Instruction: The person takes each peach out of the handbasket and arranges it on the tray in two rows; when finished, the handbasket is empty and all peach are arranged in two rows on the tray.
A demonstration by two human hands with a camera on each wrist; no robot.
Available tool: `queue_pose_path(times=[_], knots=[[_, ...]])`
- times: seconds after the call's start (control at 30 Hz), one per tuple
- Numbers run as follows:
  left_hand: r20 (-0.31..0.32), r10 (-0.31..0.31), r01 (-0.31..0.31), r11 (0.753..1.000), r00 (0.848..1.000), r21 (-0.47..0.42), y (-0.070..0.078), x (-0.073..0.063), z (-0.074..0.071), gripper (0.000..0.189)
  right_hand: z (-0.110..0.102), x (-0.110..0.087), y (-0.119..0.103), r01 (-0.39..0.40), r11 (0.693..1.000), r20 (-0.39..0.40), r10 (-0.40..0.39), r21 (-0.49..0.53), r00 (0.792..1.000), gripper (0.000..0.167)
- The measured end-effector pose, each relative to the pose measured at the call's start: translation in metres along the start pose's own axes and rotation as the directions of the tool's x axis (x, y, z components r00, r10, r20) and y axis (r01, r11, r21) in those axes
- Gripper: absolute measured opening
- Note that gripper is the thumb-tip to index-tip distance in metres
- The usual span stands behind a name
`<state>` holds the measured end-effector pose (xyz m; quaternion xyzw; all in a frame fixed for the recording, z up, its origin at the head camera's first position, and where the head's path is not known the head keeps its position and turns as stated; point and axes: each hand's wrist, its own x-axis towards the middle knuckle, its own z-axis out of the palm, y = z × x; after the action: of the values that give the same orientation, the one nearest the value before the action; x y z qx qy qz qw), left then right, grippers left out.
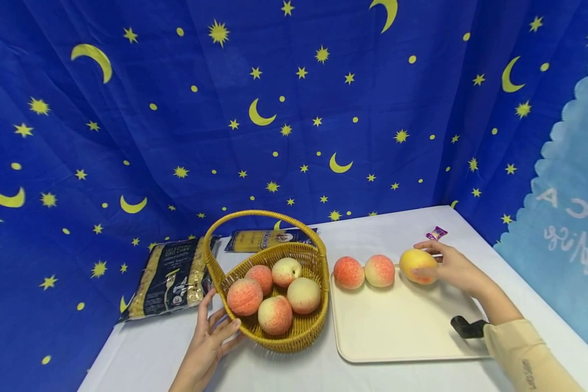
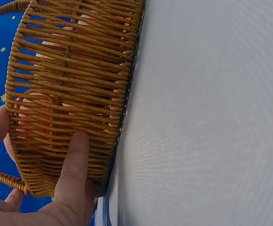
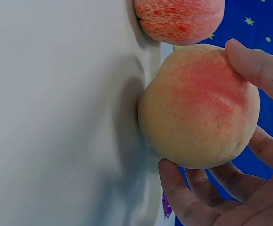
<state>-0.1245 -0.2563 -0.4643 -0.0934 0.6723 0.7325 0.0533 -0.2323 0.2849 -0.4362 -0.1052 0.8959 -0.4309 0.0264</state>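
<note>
At the tray's far edge, my right hand (image 1: 458,267) holds a yellow peach (image 1: 418,266) between thumb and fingers. The right wrist view shows a red blush on this peach (image 3: 200,108), with the thumb on one side and fingertips on the other. My left hand (image 1: 215,335) touches the near left side of a wicker basket (image 1: 299,344), fingers spread and fairly straight. Seen from the left wrist, one finger (image 2: 73,165) lies against the woven wall. Several red and pale peaches (image 1: 275,315) lie inside the basket.
Two reddish peaches (image 1: 349,273) sit at the far left edge of the cream tray (image 1: 402,332). A black handle-like piece (image 1: 467,328) is near my right sleeve. Behind the basket lie a dark pasta bag (image 1: 169,280) and a flat yellow-blue pack (image 1: 255,240). A purple-wrapped candy (image 1: 436,233) lies farther back.
</note>
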Motion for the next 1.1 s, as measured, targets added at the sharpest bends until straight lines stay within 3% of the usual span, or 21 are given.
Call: queue_pose_path(times=[1.1], knots=[[0.000, 0.000, 0.000, 1.000, 1.000, -0.003, 0.0008, -0.0011, 0.0004, 0.108, 0.0055, 0.0024, -0.0074, 0.033, 0.999, 0.058, -0.033, 0.006, 0.998, 0.077]])
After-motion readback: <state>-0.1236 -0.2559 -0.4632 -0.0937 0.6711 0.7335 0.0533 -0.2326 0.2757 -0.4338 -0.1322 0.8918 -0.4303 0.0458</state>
